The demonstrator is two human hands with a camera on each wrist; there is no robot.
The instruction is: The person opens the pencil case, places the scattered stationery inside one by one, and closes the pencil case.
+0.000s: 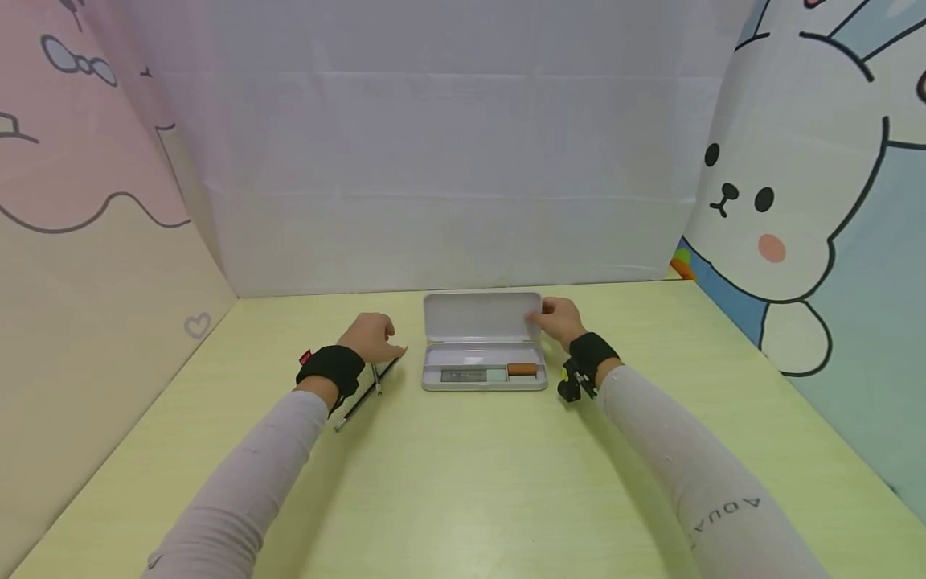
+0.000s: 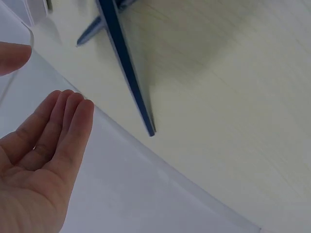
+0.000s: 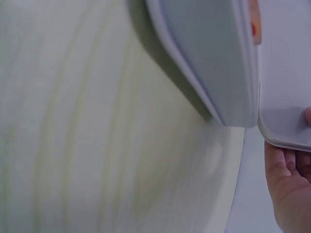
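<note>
1. Principally, a dark pen (image 1: 364,397) lies on the bench (image 1: 492,482), left of centre, its long axis slanting from the near left corner's side toward the far edge and the case. A second pen (image 1: 376,379) crosses it.
2. The left grip (image 1: 370,338), nearer to both pens, hovers above the far end of the dark pen, so that the shaft runs back beneath the wrist toward the near edge. It is released: fingers straight, thumb apart. The left wrist view shows no contact with either pen.
3. To the right of the pens, near the middle of the bench's far edge, an opened pencil case (image 1: 485,388) lies with its long side roughly parallel to that edge. Its lid (image 1: 477,318) is raised on the far side.
4. The right grip (image 1: 560,320) is pinching the lid's right side, thumb on the inner face, fingers behind.
5. Inside the case's near part lie a grey strip (image 1: 463,375) and a brown block (image 1: 522,369); no writing on them is legible.
6. Lettering on the right sleeve (image 1: 694,474) appears to read "AQUA", with any remainder unclear. A red tag (image 1: 305,356) on the left wristband (image 1: 333,367) is too small to read.
</note>
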